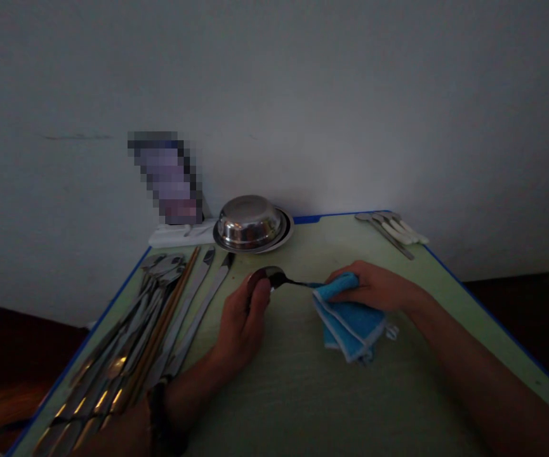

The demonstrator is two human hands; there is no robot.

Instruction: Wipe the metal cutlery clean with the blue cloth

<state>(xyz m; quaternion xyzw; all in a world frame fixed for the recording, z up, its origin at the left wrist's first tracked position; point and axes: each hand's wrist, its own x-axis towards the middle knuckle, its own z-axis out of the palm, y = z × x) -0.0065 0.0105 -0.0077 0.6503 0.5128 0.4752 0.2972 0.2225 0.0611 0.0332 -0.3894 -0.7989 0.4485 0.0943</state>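
Note:
My left hand [243,324] pinches the bowl of a dark metal spoon [274,277] near the middle of the pale green table [303,393]. The spoon's handle runs right into a folded blue cloth [350,320]. My right hand [374,289] is closed on that cloth, wrapped round the handle. Both hands rest low over the table top.
A row of several knives, spoons and chopsticks [150,330] lies along the left edge. An upturned steel bowl on a plate [251,223] stands at the back by the wall, next to a blurred-out object [169,178]. Several spoons [393,230] lie at the back right corner.

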